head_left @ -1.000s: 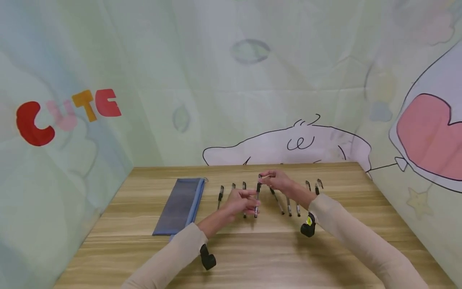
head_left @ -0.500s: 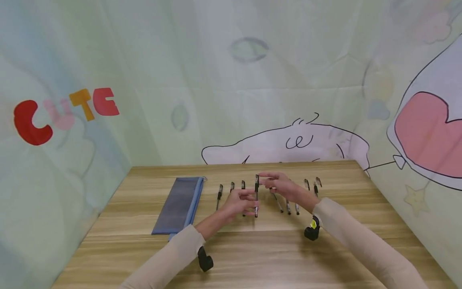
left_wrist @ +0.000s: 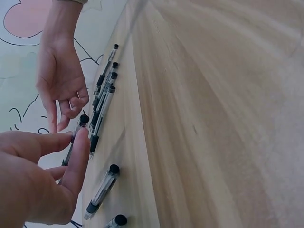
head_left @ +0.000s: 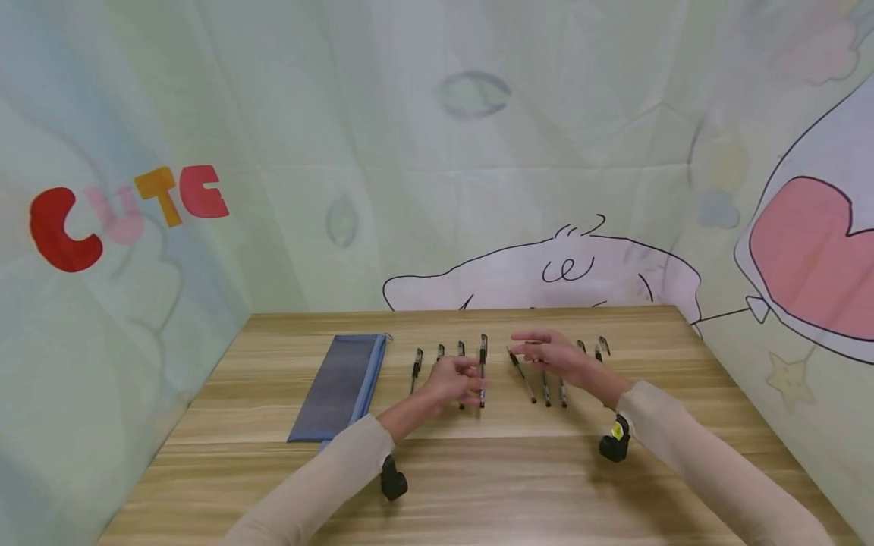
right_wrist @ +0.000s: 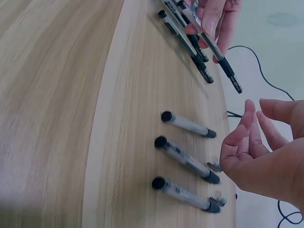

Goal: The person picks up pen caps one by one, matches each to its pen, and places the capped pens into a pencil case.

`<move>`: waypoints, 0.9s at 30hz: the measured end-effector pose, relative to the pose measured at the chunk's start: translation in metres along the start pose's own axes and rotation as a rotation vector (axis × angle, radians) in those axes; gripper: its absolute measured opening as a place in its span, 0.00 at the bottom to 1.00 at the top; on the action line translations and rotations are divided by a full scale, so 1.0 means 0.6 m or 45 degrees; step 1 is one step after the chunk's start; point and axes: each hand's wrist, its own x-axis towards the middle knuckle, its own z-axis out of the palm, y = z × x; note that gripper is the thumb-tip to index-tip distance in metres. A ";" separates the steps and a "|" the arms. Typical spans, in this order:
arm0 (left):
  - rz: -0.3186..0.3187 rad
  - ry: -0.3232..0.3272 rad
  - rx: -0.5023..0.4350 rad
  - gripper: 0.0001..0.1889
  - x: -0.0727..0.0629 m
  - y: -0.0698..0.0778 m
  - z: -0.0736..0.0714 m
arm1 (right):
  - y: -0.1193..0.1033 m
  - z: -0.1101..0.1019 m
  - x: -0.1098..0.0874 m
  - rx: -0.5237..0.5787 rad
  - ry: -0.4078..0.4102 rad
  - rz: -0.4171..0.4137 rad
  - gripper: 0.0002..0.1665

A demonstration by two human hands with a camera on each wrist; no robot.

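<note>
A clear pen with a black cap (head_left: 482, 353) stands nearly upright, pinched low down by the thumb and fingers of my left hand (head_left: 452, 381). In the right wrist view the same pen (right_wrist: 209, 42) slants past the left thumb. My right hand (head_left: 554, 355) hovers to its right, fingers loosely bent and apart from the pen, holding nothing. Below that hand an uncapped pen (head_left: 522, 375) lies slanted on the table. Capped pens, among them one at the far left (head_left: 416, 368), lie around the left hand, which partly hides some.
A blue-edged mesh pouch (head_left: 341, 387) lies left of the pens on the wooden table (head_left: 478, 485). Further right are several pens, one of them (right_wrist: 187, 159) near a loose cap (right_wrist: 213, 164). A printed cloth (head_left: 410, 152) hangs behind the table.
My right hand has let go of the pen's capped top and drawn back to the right, its fingers loosening. My left hand stays almost in place with the pen.
</note>
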 end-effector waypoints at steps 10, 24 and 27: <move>0.059 0.101 0.071 0.30 0.024 -0.013 0.016 | 0.007 -0.019 -0.012 0.031 0.000 0.026 0.31; 0.161 0.116 0.326 0.30 0.036 -0.017 0.026 | 0.012 -0.035 -0.023 -0.028 -0.017 -0.008 0.31; 0.200 0.114 0.419 0.30 0.036 -0.021 0.027 | 0.014 -0.037 -0.027 -0.028 -0.006 0.003 0.31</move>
